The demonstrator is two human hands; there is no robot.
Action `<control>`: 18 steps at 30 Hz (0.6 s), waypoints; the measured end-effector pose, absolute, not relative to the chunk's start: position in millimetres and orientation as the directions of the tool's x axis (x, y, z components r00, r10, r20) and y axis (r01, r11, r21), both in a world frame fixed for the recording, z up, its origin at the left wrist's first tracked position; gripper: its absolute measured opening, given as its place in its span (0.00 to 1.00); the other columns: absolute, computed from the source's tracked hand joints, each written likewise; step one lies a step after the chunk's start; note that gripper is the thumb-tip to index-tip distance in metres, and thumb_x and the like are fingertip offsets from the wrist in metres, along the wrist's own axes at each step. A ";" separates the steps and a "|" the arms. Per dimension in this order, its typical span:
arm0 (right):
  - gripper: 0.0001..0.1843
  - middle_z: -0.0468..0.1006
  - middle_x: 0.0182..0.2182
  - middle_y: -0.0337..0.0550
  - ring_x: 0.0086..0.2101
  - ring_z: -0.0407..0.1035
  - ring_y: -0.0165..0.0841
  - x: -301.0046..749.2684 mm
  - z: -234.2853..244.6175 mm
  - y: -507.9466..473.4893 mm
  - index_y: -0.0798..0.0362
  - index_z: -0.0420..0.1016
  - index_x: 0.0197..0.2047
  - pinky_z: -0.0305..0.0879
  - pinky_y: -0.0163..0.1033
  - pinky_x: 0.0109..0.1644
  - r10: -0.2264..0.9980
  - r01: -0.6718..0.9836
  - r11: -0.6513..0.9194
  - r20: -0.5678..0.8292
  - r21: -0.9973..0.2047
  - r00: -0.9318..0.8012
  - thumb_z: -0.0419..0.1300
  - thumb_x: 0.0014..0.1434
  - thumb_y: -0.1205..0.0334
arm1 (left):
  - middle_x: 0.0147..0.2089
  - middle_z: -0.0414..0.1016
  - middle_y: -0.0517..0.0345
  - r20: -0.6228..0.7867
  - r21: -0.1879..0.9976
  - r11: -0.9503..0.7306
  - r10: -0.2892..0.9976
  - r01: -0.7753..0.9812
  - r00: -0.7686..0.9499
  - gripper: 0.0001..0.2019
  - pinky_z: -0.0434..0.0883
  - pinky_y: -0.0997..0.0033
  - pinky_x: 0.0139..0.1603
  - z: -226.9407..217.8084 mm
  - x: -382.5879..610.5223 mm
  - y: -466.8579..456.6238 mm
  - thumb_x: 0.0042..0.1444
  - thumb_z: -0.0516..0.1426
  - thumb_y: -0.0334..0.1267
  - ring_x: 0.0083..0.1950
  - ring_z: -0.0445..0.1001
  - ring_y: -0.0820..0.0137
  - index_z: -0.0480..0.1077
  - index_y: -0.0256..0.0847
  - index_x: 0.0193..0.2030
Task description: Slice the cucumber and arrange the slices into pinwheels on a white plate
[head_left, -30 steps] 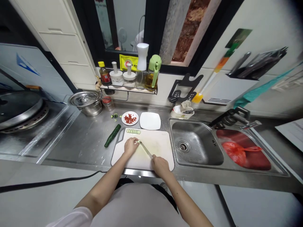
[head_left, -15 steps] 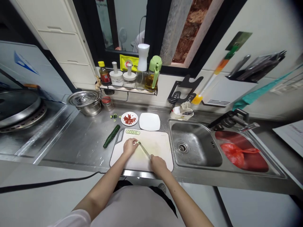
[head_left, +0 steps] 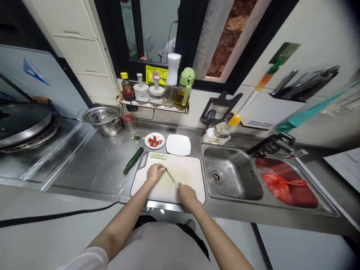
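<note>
Over the white cutting board point(head_left: 185, 168), my right hand point(head_left: 187, 194) is closed around the handle of a knife point(head_left: 170, 177). Its blade points up and left, with the tip at the fingers of my left hand point(head_left: 155, 173). Those fingers pinch a small pale cucumber slice point(head_left: 161, 169), partly hidden by the fingertips. A row of overlapping cucumber slices point(head_left: 158, 156) lies along the board's top left. A whole dark green cucumber point(head_left: 133, 160) rests on the steel counter left of the board.
Behind the board stand a plate of chopped red pieces point(head_left: 154, 141) and a white square plate point(head_left: 178, 144). Cucumber scraps point(head_left: 137, 138) lie to their left. A steel sink point(head_left: 233, 172) is on the right, a lidded pot point(head_left: 103, 120) at the back left, a seasoning shelf point(head_left: 154, 105) above.
The view has shifted slightly. Both hands stay in nearly the same place on the board, with the knife tip still at my left fingers.
</note>
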State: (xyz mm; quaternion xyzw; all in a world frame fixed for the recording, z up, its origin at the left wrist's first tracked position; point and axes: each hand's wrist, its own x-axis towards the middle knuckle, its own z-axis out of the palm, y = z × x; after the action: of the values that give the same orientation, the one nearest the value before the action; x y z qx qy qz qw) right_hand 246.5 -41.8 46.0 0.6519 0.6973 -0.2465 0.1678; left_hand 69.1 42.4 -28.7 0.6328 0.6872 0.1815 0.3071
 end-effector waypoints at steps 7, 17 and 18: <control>0.16 0.78 0.42 0.57 0.45 0.74 0.42 251.5 48.4 -48.1 0.58 0.69 0.50 0.63 0.40 0.43 0.818 0.993 0.030 -0.568 -0.115 -0.090 0.45 0.63 0.71 | 0.39 0.77 0.57 -0.192 0.638 0.133 0.981 0.759 -0.010 0.11 0.65 0.71 0.45 -28.8 68.6 43.5 0.51 0.61 0.38 0.44 0.73 0.67 0.77 0.43 0.43; 0.16 0.78 0.43 0.58 0.46 0.74 0.42 251.4 46.4 -47.0 0.57 0.68 0.50 0.63 0.40 0.43 0.820 0.993 0.033 -0.564 -0.116 -0.093 0.45 0.64 0.70 | 0.38 0.77 0.57 -0.190 0.633 0.128 0.982 0.763 -0.007 0.10 0.65 0.71 0.47 -29.8 68.7 43.4 0.52 0.61 0.38 0.45 0.73 0.67 0.76 0.44 0.43; 0.16 0.78 0.43 0.58 0.45 0.74 0.41 251.3 45.8 -46.2 0.57 0.69 0.50 0.63 0.40 0.43 0.820 0.992 0.033 -0.565 -0.119 -0.095 0.44 0.65 0.70 | 0.39 0.77 0.57 -0.190 0.632 0.126 0.982 0.765 -0.005 0.10 0.65 0.71 0.47 -30.0 68.5 43.5 0.52 0.61 0.38 0.45 0.73 0.67 0.76 0.44 0.43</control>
State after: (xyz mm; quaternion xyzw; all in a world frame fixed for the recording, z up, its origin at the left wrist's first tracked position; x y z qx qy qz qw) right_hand 251.3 -46.2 45.8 0.6498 0.6972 -0.2475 0.1741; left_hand 68.5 43.5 -30.0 0.6364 0.6861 0.1786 0.3038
